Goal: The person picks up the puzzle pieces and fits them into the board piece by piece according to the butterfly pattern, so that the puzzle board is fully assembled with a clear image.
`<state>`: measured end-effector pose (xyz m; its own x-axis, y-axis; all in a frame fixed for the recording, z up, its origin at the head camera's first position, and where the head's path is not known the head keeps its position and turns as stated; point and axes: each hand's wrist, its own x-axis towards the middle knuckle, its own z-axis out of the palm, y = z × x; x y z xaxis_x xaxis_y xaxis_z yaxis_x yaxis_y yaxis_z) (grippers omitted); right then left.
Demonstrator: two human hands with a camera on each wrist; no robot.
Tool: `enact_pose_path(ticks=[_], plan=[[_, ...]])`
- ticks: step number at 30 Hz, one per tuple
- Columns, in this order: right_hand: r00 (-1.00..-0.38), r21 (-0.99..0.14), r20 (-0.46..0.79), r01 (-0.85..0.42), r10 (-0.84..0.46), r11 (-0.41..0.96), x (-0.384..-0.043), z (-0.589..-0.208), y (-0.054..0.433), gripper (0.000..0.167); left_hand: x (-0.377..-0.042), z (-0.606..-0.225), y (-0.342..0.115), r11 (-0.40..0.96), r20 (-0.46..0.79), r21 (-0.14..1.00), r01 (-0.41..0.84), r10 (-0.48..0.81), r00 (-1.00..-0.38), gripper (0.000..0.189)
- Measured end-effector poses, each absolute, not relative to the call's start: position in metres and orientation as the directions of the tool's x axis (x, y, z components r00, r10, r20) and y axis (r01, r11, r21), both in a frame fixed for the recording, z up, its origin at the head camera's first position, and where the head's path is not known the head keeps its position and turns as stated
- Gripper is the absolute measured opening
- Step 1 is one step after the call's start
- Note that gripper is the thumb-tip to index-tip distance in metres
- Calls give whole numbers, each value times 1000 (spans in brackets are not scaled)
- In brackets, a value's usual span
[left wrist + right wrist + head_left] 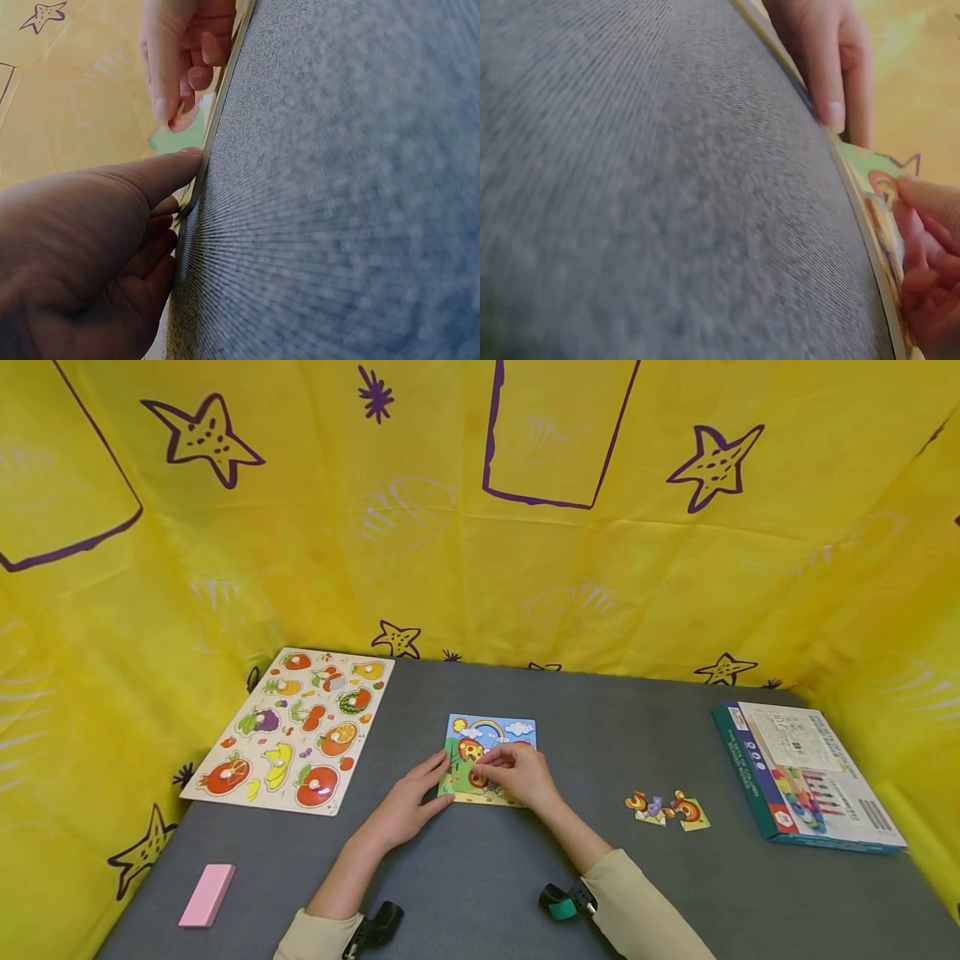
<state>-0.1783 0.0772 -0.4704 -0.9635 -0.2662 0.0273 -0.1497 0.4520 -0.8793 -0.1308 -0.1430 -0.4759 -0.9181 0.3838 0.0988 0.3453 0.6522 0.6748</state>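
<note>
A small square puzzle board [491, 799] with a rainbow, clouds and a sun lies flat in the middle of the table. My left hand [405, 803] holds its near left corner, fingers along the left side and thumb [176, 169] at the near edge. Over the board, my right hand [522, 774] pinches a green puzzle piece [866, 161] with an orange ring shape between thumb and fingers. That piece is tilted up from the board in the wrist views. Right-hand fingers hide the board's lower right part.
Several loose puzzle pieces [691, 812] lie to the right of the board. A box [832, 785] stands at far right. On the left are a fruit peg board [251, 739] and a pink block [207, 895]. Yellow cloth [465, 568] hangs behind the grey table [480, 893].
</note>
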Motion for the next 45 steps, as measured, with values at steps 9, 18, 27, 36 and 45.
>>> enact_pose_path(ticks=[9, 18, 27, 36, 45], plan=[[-950, -836, 102, -244, -296, 492, -177, -470, 67, 12, -132, -476, -142, 657, 73, 683, 320, 374, -925, 60], [-960, -718, 108, -255, -259, 648, -176, -471, 60, 16, -131, -476, -143, 655, 88, 679, 332, 377, -922, 59], [-960, -685, 122, -264, -251, 679, -175, -472, 59, 15, -132, -477, -139, 658, 140, 671, 341, 340, -930, 53], [-963, -658, 105, -255, -249, 708, -175, -471, 56, 17, -132, -477, -136, 659, 132, 686, 308, 304, -943, 52], [-966, -646, 50, -224, -253, 730, -179, -467, 54, 17, -133, -476, -136, 658, 156, 684, 316, 291, -944, 49]])
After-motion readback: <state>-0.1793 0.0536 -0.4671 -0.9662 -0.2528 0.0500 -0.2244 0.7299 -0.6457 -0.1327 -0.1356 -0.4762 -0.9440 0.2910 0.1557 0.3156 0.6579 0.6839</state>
